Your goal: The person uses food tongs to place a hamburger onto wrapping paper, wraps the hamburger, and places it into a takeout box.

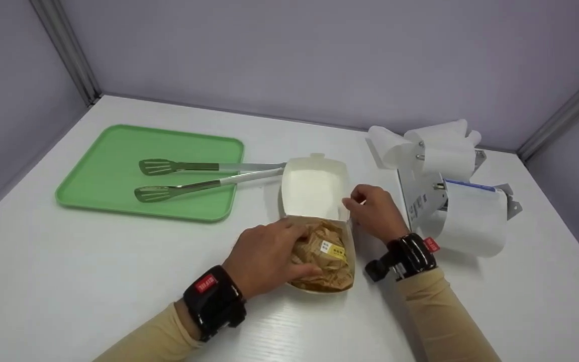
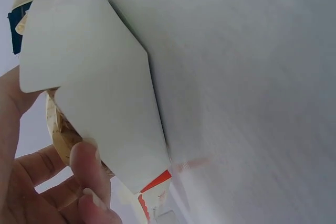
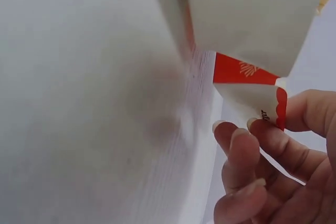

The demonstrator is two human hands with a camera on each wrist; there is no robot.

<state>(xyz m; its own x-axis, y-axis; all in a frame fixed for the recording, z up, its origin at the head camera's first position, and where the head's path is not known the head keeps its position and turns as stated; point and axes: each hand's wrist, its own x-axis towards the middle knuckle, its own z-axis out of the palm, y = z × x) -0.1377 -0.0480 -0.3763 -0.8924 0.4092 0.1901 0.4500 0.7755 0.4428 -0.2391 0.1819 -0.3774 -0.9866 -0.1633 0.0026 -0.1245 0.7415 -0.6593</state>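
An opened paper burger box [image 1: 315, 190] lies at the middle of the white table, its lid folded back away from me. In its near half sits a burger wrapped in brown paper [image 1: 325, 259] with a white and yellow label. My left hand [image 1: 269, 256] holds the wrapped burger from the left, thumb on the near side and fingers on the far side. At the right edge of the lid, my right hand [image 1: 376, 211] pinches the lid's side flap [image 3: 247, 98] between thumb and forefinger. That flap shows red printing in the right wrist view.
Metal tongs [image 1: 257, 176] with slotted ends lie across a green tray [image 1: 93, 171] at the left, their handles reaching up to the lid. To the right stands a metal holder [image 1: 422, 193] with several white paper rolls [image 1: 475, 221]. Walls enclose the table behind and at the sides.
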